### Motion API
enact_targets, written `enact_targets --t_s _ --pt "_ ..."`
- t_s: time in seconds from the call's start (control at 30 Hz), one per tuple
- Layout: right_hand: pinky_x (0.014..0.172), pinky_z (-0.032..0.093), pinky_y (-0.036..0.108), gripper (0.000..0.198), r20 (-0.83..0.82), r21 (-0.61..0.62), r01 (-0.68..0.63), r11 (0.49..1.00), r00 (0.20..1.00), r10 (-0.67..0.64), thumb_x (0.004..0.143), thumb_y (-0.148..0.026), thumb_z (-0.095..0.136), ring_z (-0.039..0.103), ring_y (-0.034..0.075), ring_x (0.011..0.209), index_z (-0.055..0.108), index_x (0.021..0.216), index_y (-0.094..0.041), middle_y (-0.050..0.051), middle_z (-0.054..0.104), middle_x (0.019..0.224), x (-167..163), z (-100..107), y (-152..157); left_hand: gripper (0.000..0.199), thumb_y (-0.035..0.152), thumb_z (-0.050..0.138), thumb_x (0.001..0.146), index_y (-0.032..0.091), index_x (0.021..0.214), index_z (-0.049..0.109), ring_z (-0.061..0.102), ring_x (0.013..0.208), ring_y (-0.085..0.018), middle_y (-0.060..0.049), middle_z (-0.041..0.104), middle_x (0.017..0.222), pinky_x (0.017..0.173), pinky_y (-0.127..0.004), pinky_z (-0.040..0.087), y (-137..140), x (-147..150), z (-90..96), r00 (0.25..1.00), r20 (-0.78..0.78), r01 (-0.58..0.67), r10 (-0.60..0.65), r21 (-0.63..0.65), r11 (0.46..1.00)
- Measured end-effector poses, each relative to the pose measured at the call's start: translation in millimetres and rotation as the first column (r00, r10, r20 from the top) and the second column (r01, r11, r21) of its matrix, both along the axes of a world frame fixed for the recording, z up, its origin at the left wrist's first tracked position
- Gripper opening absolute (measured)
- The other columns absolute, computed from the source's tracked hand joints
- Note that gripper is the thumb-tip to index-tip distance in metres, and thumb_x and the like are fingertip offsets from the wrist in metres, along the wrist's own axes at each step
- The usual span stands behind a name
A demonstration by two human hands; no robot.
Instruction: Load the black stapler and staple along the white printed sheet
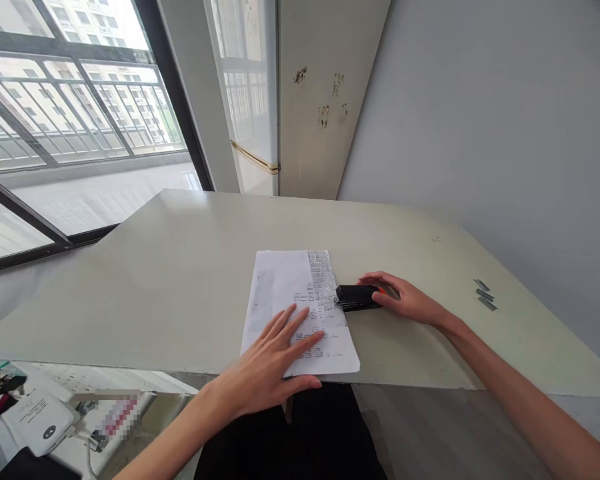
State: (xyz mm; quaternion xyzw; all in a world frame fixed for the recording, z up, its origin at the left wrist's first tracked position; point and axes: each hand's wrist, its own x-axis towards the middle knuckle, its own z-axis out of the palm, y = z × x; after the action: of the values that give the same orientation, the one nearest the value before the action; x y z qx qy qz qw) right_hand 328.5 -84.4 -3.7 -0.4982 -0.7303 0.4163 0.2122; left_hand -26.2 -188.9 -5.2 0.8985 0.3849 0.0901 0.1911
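Lying crosswise at the right edge of a printed paper (283,277), one black stapler (357,297); long axis running left to right, nose meeting the paper about halfway along that edge; whether the margin sits between its jaws, too small to tell. Right hand (397,297), the nearer of the two; gripping the stapler's rear end, thumb on the near side, fingers over the far side; stapler extending leftward from it, forearm slanting in from the lower right. Left hand (275,360), open, palm down, fingers spread over the paper's lower half; forearm rising from the lower left. Paper, count of sheets not discernible; placed at the middle of the counter's (155,287) near edge, long sides running away from it. Dark strips (485,295), three; towards the counter's right edge, well apart from the stapler.
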Motion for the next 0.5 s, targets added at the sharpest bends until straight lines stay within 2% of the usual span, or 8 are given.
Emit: enact_targets --t_s 0.13,0.2,0.33,0.5 --pt "0.116 0.045 0.047 0.051 -0.025 -0.001 0.054 0.999 0.998 -0.054 0.101 -0.069 0.05 0.056 0.029 0.139 0.062 0.136 -0.034 0.006 0.063 0.149 -25.3 18.4 13.3 0.095 0.084 0.062 0.085 0.037 0.165 0.038 0.005 0.163 -0.044 -0.001 0.009 0.178 0.129 -0.065 0.02 28.3 1.5 10.4 0.996 0.05 0.085 -0.08 -0.107 0.991" --pt "0.119 0.042 0.047 0.052 0.013 0.038 0.061 0.997 0.998 -0.061 0.103 -0.069 0.043 0.055 0.028 0.141 0.064 0.134 -0.033 0.005 0.063 0.15 -45.1 23.7 19.8 0.088 0.082 0.059 0.089 0.038 0.163 0.042 0.005 0.163 -0.043 -0.001 0.012 0.178 0.129 -0.066 0.019 41.4 4.8 11.9 0.994 0.062 0.101 -0.095 -0.115 0.988" --pt "0.12 0.041 0.045 0.058 0.111 0.12 0.016 0.993 0.993 -0.029 0.106 -0.068 0.031 0.056 0.027 0.14 0.067 0.13 -0.03 0.006 0.067 0.145 -79.7 24.3 29.9 0.067 0.071 0.052 0.101 0.036 0.158 0.051 0.008 0.163 -0.041 -0.002 0.015 0.178 0.131 -0.062 0.017 57.5 13.1 1.9 0.993 0.042 0.11 -0.11 -0.011 0.994" --pt "0.121 0.04 0.048 0.06 0.16 0.109 -0.004 0.994 0.987 -0.014 0.105 -0.072 0.032 0.055 0.03 0.141 0.066 0.133 -0.031 0.006 0.066 0.146 -96.1 19.8 33.0 0.065 0.065 0.051 0.104 0.037 0.162 0.044 0.009 0.163 -0.038 -0.003 0.011 0.178 0.132 -0.06 0.016 59.0 20.4 -15.7 0.989 0.039 0.137 -0.142 0.107 0.985"
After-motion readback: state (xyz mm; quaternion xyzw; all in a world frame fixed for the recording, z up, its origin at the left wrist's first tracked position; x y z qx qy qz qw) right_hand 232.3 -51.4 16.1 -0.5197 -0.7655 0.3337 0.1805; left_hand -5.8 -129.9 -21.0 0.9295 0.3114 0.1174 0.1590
